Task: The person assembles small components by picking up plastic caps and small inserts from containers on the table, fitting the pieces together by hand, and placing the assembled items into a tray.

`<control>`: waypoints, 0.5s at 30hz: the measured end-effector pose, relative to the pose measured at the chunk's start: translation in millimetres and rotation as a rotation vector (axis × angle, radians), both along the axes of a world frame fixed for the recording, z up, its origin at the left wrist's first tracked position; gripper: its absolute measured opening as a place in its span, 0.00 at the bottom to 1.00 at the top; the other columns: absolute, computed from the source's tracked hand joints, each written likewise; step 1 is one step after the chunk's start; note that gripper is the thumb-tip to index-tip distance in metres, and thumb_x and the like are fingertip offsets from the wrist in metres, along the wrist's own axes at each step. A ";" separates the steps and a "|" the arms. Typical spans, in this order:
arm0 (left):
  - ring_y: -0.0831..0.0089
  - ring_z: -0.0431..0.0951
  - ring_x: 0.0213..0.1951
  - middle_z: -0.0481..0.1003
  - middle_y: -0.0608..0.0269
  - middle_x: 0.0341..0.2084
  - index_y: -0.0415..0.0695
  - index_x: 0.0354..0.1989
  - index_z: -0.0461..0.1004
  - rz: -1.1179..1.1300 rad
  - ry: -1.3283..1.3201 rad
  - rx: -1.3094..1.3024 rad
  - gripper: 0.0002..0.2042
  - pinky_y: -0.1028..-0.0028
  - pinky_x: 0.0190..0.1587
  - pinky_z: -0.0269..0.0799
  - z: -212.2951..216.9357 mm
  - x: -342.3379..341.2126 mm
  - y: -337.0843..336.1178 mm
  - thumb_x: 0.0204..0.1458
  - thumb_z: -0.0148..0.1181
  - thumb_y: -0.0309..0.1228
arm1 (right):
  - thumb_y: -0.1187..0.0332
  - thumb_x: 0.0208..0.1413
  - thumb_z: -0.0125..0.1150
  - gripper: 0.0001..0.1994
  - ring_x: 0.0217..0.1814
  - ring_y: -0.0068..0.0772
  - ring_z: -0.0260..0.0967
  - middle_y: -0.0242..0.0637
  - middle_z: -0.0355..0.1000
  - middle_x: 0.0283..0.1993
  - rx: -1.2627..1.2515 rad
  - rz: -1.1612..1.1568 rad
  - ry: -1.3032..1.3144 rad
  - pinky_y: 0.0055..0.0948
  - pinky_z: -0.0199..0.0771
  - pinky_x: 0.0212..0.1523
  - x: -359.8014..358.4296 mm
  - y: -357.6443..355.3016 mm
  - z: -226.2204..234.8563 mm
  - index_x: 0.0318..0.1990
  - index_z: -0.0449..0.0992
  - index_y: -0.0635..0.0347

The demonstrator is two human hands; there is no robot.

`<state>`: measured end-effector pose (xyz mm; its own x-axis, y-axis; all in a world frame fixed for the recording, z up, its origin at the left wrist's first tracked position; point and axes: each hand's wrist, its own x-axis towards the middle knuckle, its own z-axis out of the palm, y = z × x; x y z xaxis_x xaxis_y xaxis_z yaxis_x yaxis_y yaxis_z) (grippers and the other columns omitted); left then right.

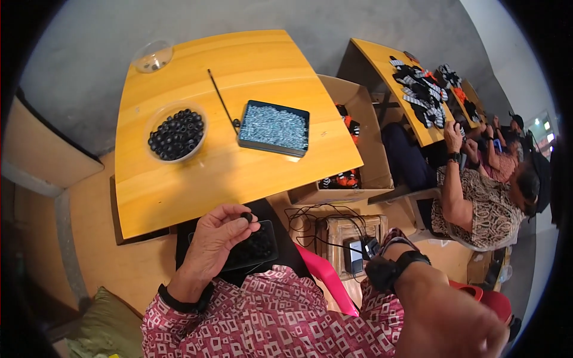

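Smooth, softly shining black beads (176,134) sit in a clear plastic bowl (156,113) toward the left edge of a glossy, wood-grained worktop (286,179); shiny, glassy pieces (274,126) lie in a smooth, plastic-looking tray (265,147) nearer the right edge, beside a matt cardboard box (379,149).

Grey wall (227,17) @12 o'clock, tan floor (119,250) ~8, yellow tbl (250,65) ~11, 2nd tbl (383,70) ~2, pink chair (322,273) ~5, bright lights (541,140) ~3.

Wearing a pinkish-red shirt (268,319) patterned with pale squares, the left sleeve (162,319) matching; black band (188,304) at left wrist, seemingly a chunky black strap (412,258) on the right arm.
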<state>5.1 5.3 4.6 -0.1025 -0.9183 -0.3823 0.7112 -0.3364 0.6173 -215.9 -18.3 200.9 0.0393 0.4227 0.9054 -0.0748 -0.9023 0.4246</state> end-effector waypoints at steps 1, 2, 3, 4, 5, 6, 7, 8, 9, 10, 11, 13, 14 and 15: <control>0.72 0.79 0.41 0.77 0.58 0.39 0.38 0.44 0.73 -0.012 0.012 -0.018 0.09 0.80 0.45 0.77 -0.6 1.2 0.3 0.55 0.58 0.22 | 0.66 0.60 0.51 0.08 0.45 0.25 0.65 0.33 0.70 0.45 0.025 0.009 0.003 0.26 0.65 0.46 2.5 -3.0 -3.6 0.42 0.73 0.56; 0.72 0.80 0.41 0.77 0.58 0.39 0.38 0.44 0.73 -0.037 0.021 -0.037 0.09 0.80 0.45 0.77 1.5 0.5 -1.5 0.55 0.58 0.23 | 0.52 0.52 0.57 0.16 0.41 0.26 0.63 0.27 0.64 0.27 -0.024 -0.202 -0.294 0.25 0.62 0.35 -3.5 -21.6 -12.0 0.29 0.68 0.56; 0.72 0.80 0.41 0.77 0.58 0.39 0.38 0.44 0.73 -0.036 0.017 -0.033 0.09 0.80 0.45 0.77 4.2 -0.4 -3.9 0.55 0.58 0.23 | 0.52 0.52 0.57 0.16 0.41 0.26 0.63 0.27 0.64 0.27 -0.020 -0.201 -0.298 0.25 0.62 0.35 -3.0 -39.0 -23.4 0.29 0.68 0.56; 0.72 0.79 0.41 0.77 0.58 0.39 0.38 0.44 0.73 -0.030 0.011 -0.038 0.09 0.80 0.45 0.77 4.2 1.5 -4.3 0.56 0.58 0.23 | 0.63 0.51 0.58 0.11 0.39 0.31 0.67 0.35 0.69 0.33 0.324 -0.302 -0.095 0.29 0.67 0.39 1.8 -57.2 -37.4 0.34 0.72 0.63; 0.72 0.79 0.41 0.77 0.58 0.39 0.38 0.44 0.73 -0.018 0.002 -0.038 0.09 0.80 0.45 0.77 1.6 6.0 -2.3 0.56 0.57 0.24 | 0.74 0.49 0.59 0.09 0.36 0.35 0.72 0.42 0.75 0.39 0.666 -0.387 0.122 0.33 0.72 0.43 11.1 -75.2 -52.7 0.38 0.76 0.69; 0.72 0.79 0.41 0.77 0.58 0.39 0.38 0.44 0.73 0.002 -0.001 -0.029 0.09 0.80 0.45 0.77 -1.5 10.4 -0.2 0.56 0.57 0.24 | 0.75 0.48 0.60 0.12 0.36 0.38 0.72 0.44 0.74 0.37 0.957 -0.404 0.311 0.30 0.71 0.39 27.0 -91.2 -65.6 0.41 0.76 0.70; 0.72 0.79 0.41 0.77 0.58 0.39 0.38 0.44 0.73 0.018 0.000 -0.044 0.09 0.80 0.45 0.77 0.4 11.1 1.1 0.56 0.58 0.24 | 0.76 0.49 0.59 0.09 0.35 0.42 0.72 0.45 0.73 0.37 0.965 -0.376 0.509 0.31 0.71 0.38 32.3 -120.5 -82.8 0.39 0.76 0.67; 0.72 0.79 0.41 0.77 0.57 0.39 0.38 0.44 0.73 0.025 0.003 -0.061 0.09 0.80 0.45 0.77 1.3 10.8 -0.1 0.56 0.58 0.23 | 0.77 0.49 0.59 0.09 0.35 0.39 0.72 0.44 0.73 0.35 1.002 -0.389 0.584 0.30 0.71 0.37 34.1 -141.6 -105.9 0.40 0.76 0.66; 0.72 0.79 0.41 0.77 0.57 0.39 0.38 0.44 0.73 0.025 0.002 -0.060 0.09 0.80 0.45 0.77 2.1 10.0 -2.1 0.56 0.58 0.23 | 0.77 0.49 0.60 0.10 0.34 0.36 0.72 0.44 0.72 0.34 1.037 -0.398 0.660 0.28 0.71 0.36 36.2 -158.3 -126.6 0.40 0.76 0.66; 0.72 0.79 0.41 0.77 0.57 0.39 0.38 0.45 0.73 0.033 -0.010 -0.051 0.09 0.80 0.45 0.77 3.2 10.0 -1.4 0.55 0.58 0.23 | 0.77 0.49 0.60 0.10 0.34 0.36 0.72 0.44 0.72 0.34 1.036 -0.382 0.665 0.28 0.71 0.36 41.9 -169.4 -140.4 0.40 0.76 0.66; 0.71 0.79 0.41 0.77 0.57 0.40 0.38 0.45 0.73 0.021 -0.015 -0.046 0.10 0.80 0.45 0.77 3.5 8.7 -3.3 0.55 0.58 0.23 | 0.75 0.49 0.61 0.09 0.37 0.41 0.72 0.44 0.72 0.35 1.050 -0.428 0.746 0.33 0.72 0.38 43.3 -176.7 -150.4 0.39 0.76 0.65; 0.72 0.80 0.41 0.77 0.56 0.40 0.38 0.46 0.73 0.021 -0.017 -0.042 0.10 0.81 0.44 0.77 3.4 8.9 -4.4 0.55 0.58 0.23 | 0.73 0.49 0.62 0.08 0.40 0.47 0.72 0.45 0.71 0.35 1.068 -0.463 0.830 0.38 0.72 0.40 52.2 -189.1 -165.6 0.37 0.77 0.64; 0.72 0.80 0.41 0.77 0.56 0.40 0.39 0.47 0.73 0.021 -0.018 -0.040 0.10 0.82 0.43 0.78 2.9 9.6 -4.2 0.56 0.57 0.23 | 0.72 0.49 0.62 0.09 0.38 0.46 0.72 0.44 0.72 0.34 1.008 -0.515 0.875 0.38 0.73 0.39 57.5 -194.2 -171.4 0.38 0.77 0.65; 0.72 0.80 0.41 0.77 0.56 0.40 0.39 0.47 0.73 0.020 -0.017 -0.036 0.10 0.82 0.43 0.78 2.4 10.3 -4.1 0.56 0.57 0.23 | 0.71 0.49 0.63 0.09 0.37 0.45 0.72 0.43 0.72 0.34 0.947 -0.567 0.918 0.38 0.73 0.38 61.6 -198.2 -175.1 0.38 0.76 0.65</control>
